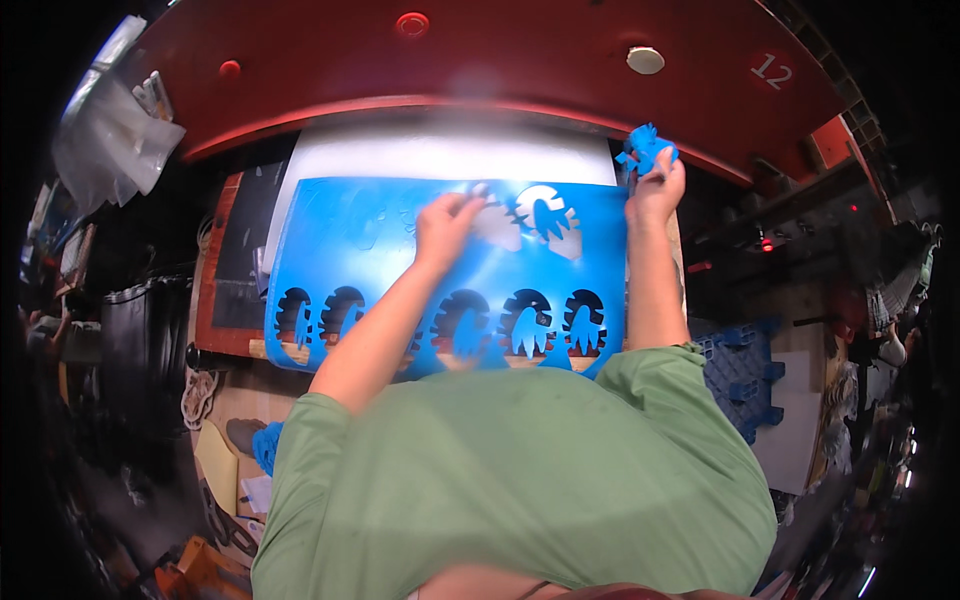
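A glossy blue sheet (350, 235) lies before me, its near edge hanging over the table's front. Two cut-out openings, one of them a toothed opening (550, 225), show pale material beneath, and several similar cut-outs run along the near edge. My left hand (443, 232) is over the middle of the sheet with its fingers pinched together beside the blurred left opening; what they hold, if anything, I cannot make out. Raised past the sheet's far right corner, my right hand (660, 190) is closed around a bunch of blue cut-out pieces (647, 150) with jagged edges.
Beyond the white surface (450, 150) under the sheet stands a red machine front (530, 65) with a red button (412, 25) and a white round knob (645, 60). Clear plastic bags (115, 145) hang at the left. A blue plastic pallet (740, 375) sits on the right.
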A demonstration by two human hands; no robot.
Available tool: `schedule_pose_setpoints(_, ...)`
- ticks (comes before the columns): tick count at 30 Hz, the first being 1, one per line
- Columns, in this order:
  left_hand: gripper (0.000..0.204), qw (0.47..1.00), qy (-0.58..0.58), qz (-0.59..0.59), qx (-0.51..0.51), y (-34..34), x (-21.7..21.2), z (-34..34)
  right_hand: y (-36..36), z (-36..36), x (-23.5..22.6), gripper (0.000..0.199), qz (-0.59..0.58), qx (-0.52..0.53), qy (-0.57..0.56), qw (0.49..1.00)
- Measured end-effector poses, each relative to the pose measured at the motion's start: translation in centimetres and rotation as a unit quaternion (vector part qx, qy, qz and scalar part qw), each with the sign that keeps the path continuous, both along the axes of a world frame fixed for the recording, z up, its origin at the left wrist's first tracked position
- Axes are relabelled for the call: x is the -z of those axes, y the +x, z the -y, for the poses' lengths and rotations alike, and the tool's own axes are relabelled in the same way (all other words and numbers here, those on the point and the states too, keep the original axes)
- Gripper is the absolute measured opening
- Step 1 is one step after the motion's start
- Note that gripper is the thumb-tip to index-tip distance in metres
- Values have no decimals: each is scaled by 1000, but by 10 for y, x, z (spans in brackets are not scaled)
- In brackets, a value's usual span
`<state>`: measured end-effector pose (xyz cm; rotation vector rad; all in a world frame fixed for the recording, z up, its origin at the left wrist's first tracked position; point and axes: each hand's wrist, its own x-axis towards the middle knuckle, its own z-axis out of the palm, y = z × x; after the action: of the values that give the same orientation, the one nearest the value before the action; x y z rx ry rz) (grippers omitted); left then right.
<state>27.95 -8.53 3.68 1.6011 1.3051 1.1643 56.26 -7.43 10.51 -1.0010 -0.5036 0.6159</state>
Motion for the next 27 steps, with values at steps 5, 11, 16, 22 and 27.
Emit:
schedule_pose_setpoints(5,32,969,209,-127,-31,-27,-9,41,6,-7,-19,17,188,-83,56,977)
schedule_pose_setpoints(11,22,986,-119,28,-111,-83,-6,113,-12,-22,-24,20,513,-203,-139,822)
schedule_pose_setpoints(16,40,990,-141,-4,-25,-83,1,133,-66,-38,-24,17,517,-35,-23,855)
schedule_pose_setpoints(22,37,954,-209,213,-1,-75,-12,130,-155,-2,32,29,743,-263,72,611)
schedule_pose_setpoints(27,29,885,-236,401,-15,-71,-17,128,-139,5,44,56,718,-417,118,544)
